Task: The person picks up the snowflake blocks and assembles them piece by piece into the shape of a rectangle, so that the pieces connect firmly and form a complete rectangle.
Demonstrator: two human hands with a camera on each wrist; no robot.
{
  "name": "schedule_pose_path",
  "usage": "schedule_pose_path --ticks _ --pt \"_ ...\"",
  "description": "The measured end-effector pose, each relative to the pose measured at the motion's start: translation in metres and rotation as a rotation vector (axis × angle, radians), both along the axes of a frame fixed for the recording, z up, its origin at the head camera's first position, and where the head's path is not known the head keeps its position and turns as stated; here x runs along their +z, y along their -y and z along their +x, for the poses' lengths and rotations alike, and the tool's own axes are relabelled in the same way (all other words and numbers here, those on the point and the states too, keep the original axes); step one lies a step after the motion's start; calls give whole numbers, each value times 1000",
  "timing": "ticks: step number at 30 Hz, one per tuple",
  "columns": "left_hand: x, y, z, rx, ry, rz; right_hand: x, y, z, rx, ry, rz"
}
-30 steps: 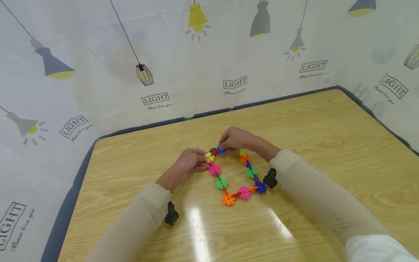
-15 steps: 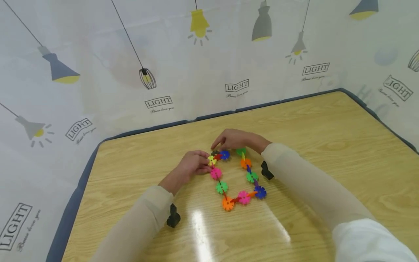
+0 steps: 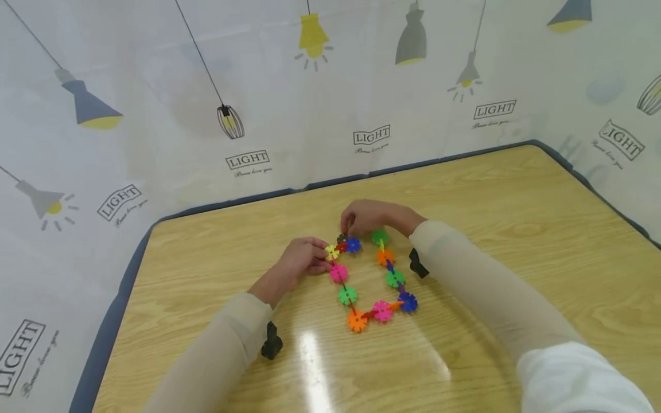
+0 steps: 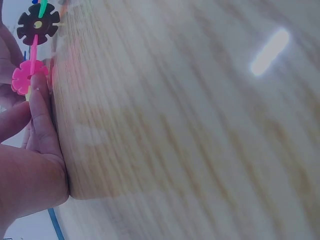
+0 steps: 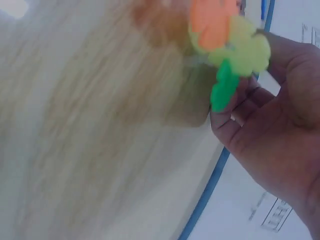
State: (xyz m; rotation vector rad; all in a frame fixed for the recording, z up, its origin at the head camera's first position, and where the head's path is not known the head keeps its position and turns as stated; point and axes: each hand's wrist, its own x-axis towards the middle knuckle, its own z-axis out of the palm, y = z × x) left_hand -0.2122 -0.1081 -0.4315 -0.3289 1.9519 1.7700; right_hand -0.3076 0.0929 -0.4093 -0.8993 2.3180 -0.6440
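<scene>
Notched plastic snowflake discs, linked edge to edge, form a chain bent into a loop on the table. My left hand (image 3: 302,258) pinches the yellow disc (image 3: 332,252) at the loop's far left corner, close to a pink disc (image 4: 22,77). Thumb and index finger of my right hand (image 3: 368,218) pinch a dark grey disc (image 3: 342,238) just behind a red piece (image 3: 341,248) and a blue disc (image 3: 353,245). A gap separates that blue disc from the green disc (image 3: 380,237) ending the right side. In the right wrist view, the green disc (image 5: 224,86) hides some fingertips.
The chain's near side holds an orange disc (image 3: 357,321), a pink disc (image 3: 383,311) and a dark blue disc (image 3: 408,302). The wooden table (image 3: 217,246) meets a lamp-printed backdrop (image 3: 289,120) behind its far edge.
My right hand first let go of the blue disc, which lay down, and moved to the dark grey disc. It has now shifted that disc slightly right. My left hand stays at the yellow disc.
</scene>
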Motion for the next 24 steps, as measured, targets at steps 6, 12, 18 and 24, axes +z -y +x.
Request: schedule_pose_path --ticks 6,12,18,24 --pt "1 0 0 3 0 -7 -1 -10 0 2 -2 5" --pt "1 -1 0 -2 6 -7 -4 -8 1 31 -61 5" --pt "-2 0 0 -21 -8 0 -1 -13 7 -89 -64 32" --pt "-3 1 -1 -42 -15 0 7 -26 20 -119 -121 -18"
